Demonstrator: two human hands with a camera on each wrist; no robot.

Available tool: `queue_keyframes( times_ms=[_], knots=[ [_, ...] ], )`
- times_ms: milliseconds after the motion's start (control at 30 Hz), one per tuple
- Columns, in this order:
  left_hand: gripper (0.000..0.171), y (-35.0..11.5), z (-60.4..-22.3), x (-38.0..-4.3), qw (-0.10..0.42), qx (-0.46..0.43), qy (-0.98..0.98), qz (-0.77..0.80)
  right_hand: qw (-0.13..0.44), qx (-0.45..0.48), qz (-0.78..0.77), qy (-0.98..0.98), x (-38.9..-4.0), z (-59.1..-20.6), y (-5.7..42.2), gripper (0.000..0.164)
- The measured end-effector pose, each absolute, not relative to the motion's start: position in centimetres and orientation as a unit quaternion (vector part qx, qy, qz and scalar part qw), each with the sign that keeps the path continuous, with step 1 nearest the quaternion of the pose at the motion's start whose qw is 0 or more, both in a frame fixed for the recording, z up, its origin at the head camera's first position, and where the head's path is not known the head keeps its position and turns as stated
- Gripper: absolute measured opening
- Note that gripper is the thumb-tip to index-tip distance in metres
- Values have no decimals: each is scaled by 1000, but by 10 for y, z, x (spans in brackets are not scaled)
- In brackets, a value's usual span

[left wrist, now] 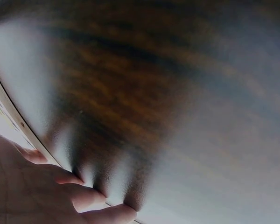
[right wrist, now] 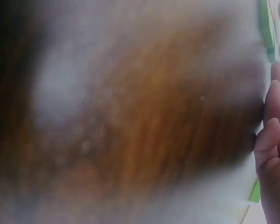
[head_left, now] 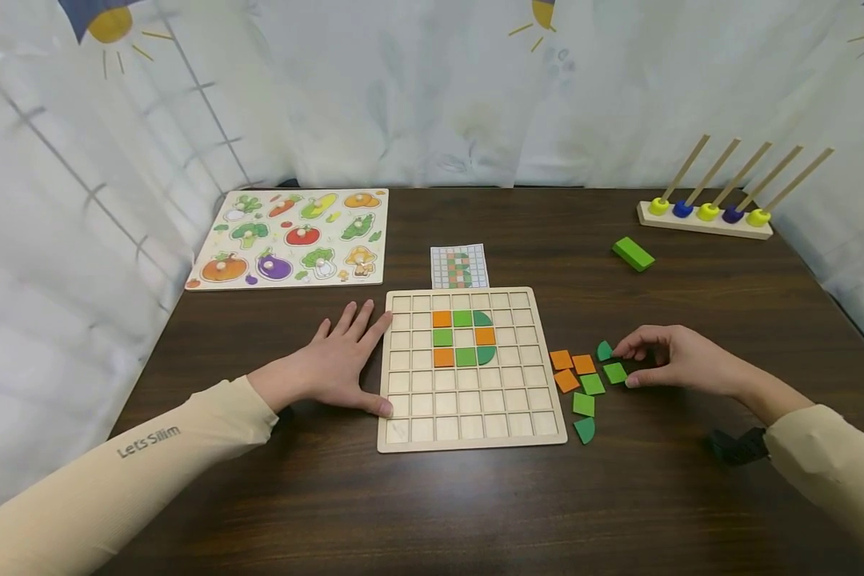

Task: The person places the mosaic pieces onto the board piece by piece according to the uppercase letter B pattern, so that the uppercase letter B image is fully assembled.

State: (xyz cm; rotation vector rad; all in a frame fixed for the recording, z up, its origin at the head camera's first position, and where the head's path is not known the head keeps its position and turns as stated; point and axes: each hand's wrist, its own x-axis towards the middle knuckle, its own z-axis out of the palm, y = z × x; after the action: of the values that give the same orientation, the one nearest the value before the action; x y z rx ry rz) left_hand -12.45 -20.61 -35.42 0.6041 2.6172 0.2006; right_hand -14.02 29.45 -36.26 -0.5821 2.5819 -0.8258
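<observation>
My left hand (head_left: 334,364) lies with fingers spread at the left side of a wooden grid board (head_left: 468,445), its thumb over the frame and its fingertips at the upper left edge. On the grid, orange squares (head_left: 443,358), light green squares (head_left: 466,357) and dark green quarter circles (head_left: 486,354) form a ring. My right hand (head_left: 680,360) rests low over the table to the right, thumb and index finger apart. The index fingertip is right at a loose dark green quarter circle (head_left: 604,350); the thumb tip is beside a light green square (head_left: 615,373).
Several loose pieces, such as an orange square (head_left: 584,365), lie right of the board. A printed pattern card (head_left: 460,266) sits behind it. At the back are a vegetable puzzle (head_left: 295,240), a green block (head_left: 634,254) and a peg stand (head_left: 706,222).
</observation>
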Motion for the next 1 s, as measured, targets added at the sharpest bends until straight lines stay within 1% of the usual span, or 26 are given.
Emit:
queue_keyframes(
  times_ms=[167, 433, 567, 700, 833, 1000],
  knots=[
    [134, -206, -354, -124, 225, 217, 947, 74, 171, -236, -281, 914, -140, -364, 294, 33],
    [136, -206, -356, -124, 226, 214, 947, 74, 153, -254, -269, 917, -139, -366, 292, 22],
    [136, -206, -356, -124, 227, 214, 947, 74, 168, -237, -271, 918, -140, -362, 293, 20],
    [136, -205, -354, -124, 228, 213, 947, 73, 192, -203, -281, 918, -143, -357, 290, 22],
    [135, -205, -352, -123, 230, 212, 947, 72, 198, -188, -303, 913, -147, -351, 275, 27],
    [135, -204, -350, -123, 232, 212, 946, 74, 187, -179, -341, 904, -149, -344, 236, 29]
  ],
)
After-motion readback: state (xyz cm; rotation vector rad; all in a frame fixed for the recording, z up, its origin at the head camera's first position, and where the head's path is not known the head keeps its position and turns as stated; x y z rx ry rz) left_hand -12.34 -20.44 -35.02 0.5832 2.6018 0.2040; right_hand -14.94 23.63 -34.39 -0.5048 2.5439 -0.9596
